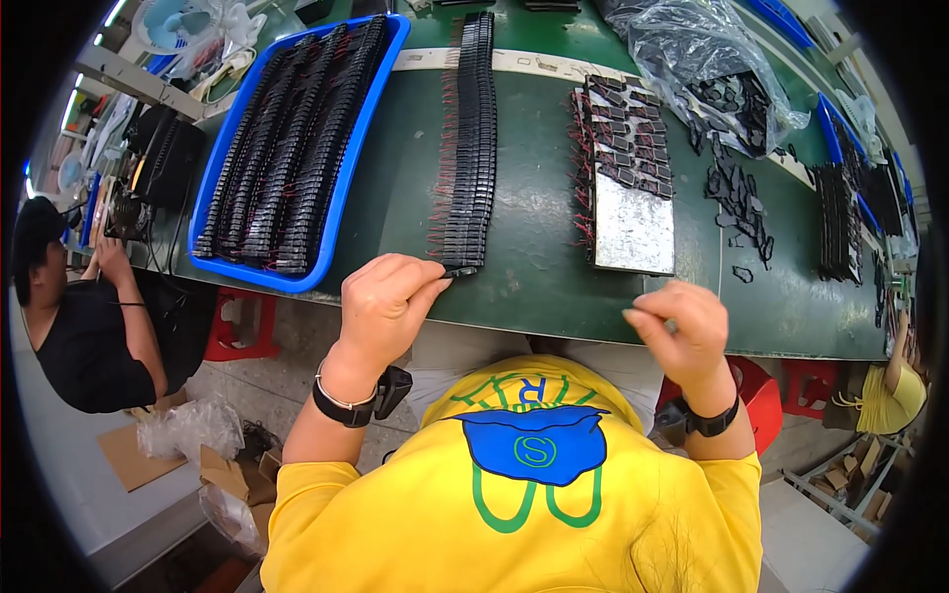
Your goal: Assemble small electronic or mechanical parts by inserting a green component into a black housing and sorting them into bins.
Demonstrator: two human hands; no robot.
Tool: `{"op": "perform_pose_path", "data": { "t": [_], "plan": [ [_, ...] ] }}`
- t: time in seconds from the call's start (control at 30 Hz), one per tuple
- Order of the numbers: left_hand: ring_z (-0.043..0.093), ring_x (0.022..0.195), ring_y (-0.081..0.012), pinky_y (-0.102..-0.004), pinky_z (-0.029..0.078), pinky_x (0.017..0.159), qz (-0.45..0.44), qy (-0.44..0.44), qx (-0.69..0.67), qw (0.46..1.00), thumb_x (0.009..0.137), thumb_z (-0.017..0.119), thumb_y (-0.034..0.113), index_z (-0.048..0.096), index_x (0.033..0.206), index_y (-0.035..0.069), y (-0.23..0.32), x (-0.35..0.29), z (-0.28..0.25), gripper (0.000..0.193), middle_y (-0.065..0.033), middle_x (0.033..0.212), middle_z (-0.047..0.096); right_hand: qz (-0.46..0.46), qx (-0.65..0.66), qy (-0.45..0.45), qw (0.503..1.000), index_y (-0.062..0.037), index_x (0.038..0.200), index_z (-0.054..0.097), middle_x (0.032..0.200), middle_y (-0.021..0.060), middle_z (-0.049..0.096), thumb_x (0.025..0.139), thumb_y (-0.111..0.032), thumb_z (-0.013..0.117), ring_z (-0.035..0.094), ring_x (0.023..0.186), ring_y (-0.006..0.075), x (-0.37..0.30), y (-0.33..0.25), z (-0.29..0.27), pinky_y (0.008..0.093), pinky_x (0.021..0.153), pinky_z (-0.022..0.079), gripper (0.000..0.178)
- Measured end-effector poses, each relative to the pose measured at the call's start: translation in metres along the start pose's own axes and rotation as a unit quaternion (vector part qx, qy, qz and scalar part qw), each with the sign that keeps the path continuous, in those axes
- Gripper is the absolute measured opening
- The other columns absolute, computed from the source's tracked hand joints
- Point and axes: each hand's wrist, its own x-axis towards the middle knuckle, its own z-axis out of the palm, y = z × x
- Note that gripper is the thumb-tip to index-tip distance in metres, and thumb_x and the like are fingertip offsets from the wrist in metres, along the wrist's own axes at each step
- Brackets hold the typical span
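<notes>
A long row of small black parts with red wires point(470, 148) runs away from me across the green table. At its near end my left hand point(386, 301) is closed, thumb and forefinger pinching one small black part point(461, 272) that lies against the row. My right hand point(684, 328) is held over the table's front edge, fingers curled into a pinch; what they hold, if anything, is too small to make out. Beyond it stands a silvery metal plate point(635, 229), its far part covered by black wired pieces point(628, 133).
A blue tray point(331, 252) packed with rows of black parts sits at the left. Loose black frames point(733, 203) lie to the right, beside a clear plastic bag point(692, 59). Farther right are black stacks point(838, 222). One person point(94, 306) works at left, another point(890, 381) at right.
</notes>
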Motion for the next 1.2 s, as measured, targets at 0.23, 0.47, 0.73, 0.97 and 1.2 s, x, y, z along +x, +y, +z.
{"op": "perform_pose_path", "data": {
  "t": [0.23, 0.47, 0.73, 0.97, 1.2],
  "plan": [
    [0.062, 0.071, -0.0272, -0.0336, 0.049, 0.061, -0.013, -0.021, 0.002, 1.0, 0.065, 0.075, -0.001, 0.064, 0.08, 0.003, 0.002, 0.004, 0.002, 0.019, -0.0091, 0.075, 0.062, 0.077, -0.063, 0.054, 0.994, -0.0008, 0.079, 0.062, 0.063, 0.0069, 0.059, 0.07, 0.003, 0.072, 0.052, 0.052, 0.0156, 0.014, 0.012, -0.029, 0.027, 0.049, 0.04, 0.014],
    [0.061, 0.073, -0.0269, -0.0333, 0.05, 0.061, -0.018, -0.022, 0.009, 1.0, 0.064, 0.076, 0.0, 0.063, 0.085, 0.003, 0.0, 0.006, 0.005, 0.024, -0.0102, 0.083, 0.062, 0.113, -0.077, 0.044, 0.99, -0.0014, 0.084, 0.065, 0.077, 0.0072, 0.06, 0.071, 0.0, 0.072, 0.056, 0.063, 0.0171, 0.044, 0.039, -0.035, 0.0265, 0.058, 0.045, 0.015],
    [0.061, 0.078, -0.0216, -0.0284, 0.05, 0.061, -0.054, 0.026, -0.011, 0.998, 0.066, 0.076, 0.0, 0.064, 0.091, 0.002, 0.02, 0.005, -0.001, 0.027, -0.0125, 0.097, 0.061, 0.079, -0.177, -0.033, 0.98, -0.0041, 0.087, 0.067, 0.083, 0.0079, 0.058, 0.072, -0.012, 0.073, 0.059, 0.08, 0.0247, 0.073, 0.05, -0.016, 0.033, 0.069, 0.047, 0.018],
    [0.06, 0.08, -0.0176, -0.0253, 0.049, 0.06, -0.004, 0.005, -0.113, 0.994, 0.07, 0.073, -0.002, 0.064, 0.091, 0.001, 0.036, 0.011, 0.008, 0.024, -0.012, 0.099, 0.061, 0.071, -0.191, -0.03, 0.979, -0.0044, 0.087, 0.066, 0.082, 0.0085, 0.057, 0.073, -0.014, 0.073, 0.058, 0.08, 0.0268, 0.074, 0.055, -0.01, 0.0356, 0.069, 0.047, 0.019],
    [0.063, 0.08, -0.0122, -0.0225, 0.051, 0.064, -0.307, -0.093, -0.57, 0.757, 0.083, 0.066, 0.002, 0.062, 0.102, 0.001, 0.055, 0.029, 0.042, 0.019, -0.0093, 0.104, 0.063, -0.018, -0.154, 0.006, 0.988, -0.0038, 0.087, 0.064, 0.079, 0.0088, 0.056, 0.067, -0.009, 0.075, 0.056, 0.073, 0.0276, 0.052, 0.012, -0.004, 0.037, 0.063, 0.046, 0.023]
  ]
}}
